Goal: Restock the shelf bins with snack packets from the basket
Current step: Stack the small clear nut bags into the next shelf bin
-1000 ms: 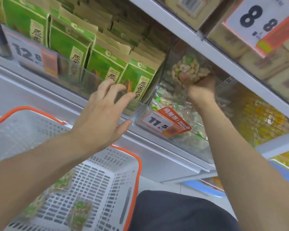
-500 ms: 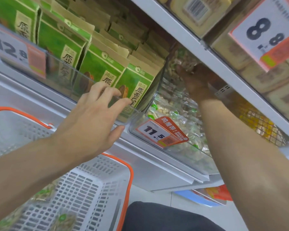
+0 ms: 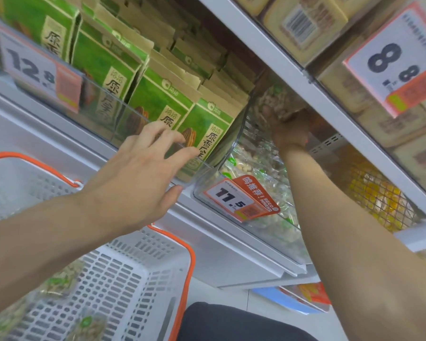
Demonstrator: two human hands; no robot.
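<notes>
My right hand [image 3: 289,127] is deep inside the clear shelf bin [image 3: 208,193] marked 11.5, gripping a clear snack packet of nuts [image 3: 277,102] high at the back, just under the shelf above. Several similar packets [image 3: 258,166] fill the bin below it. My left hand [image 3: 143,166] rests on the front rim of the neighbouring clear bin [image 3: 103,114] of green packets, fingers spread over the edge and thumb below. The white basket [image 3: 138,274] with an orange rim sits low at the left and holds several nut packets [image 3: 57,284].
Green and brown seed packets [image 3: 158,104] stand in rows in the left bin behind a 12.8 price tag [image 3: 35,70]. The upper shelf edge [image 3: 298,72] runs across above my right hand, with tan boxes and an 8.8 tag [image 3: 391,62]. A yellow netted bag [image 3: 376,195] lies at right.
My right hand has pushed the nut packet deeper and higher into the bin, toward the back. My left hand stays on the green packets' bin rim. The view has tilted slightly.
</notes>
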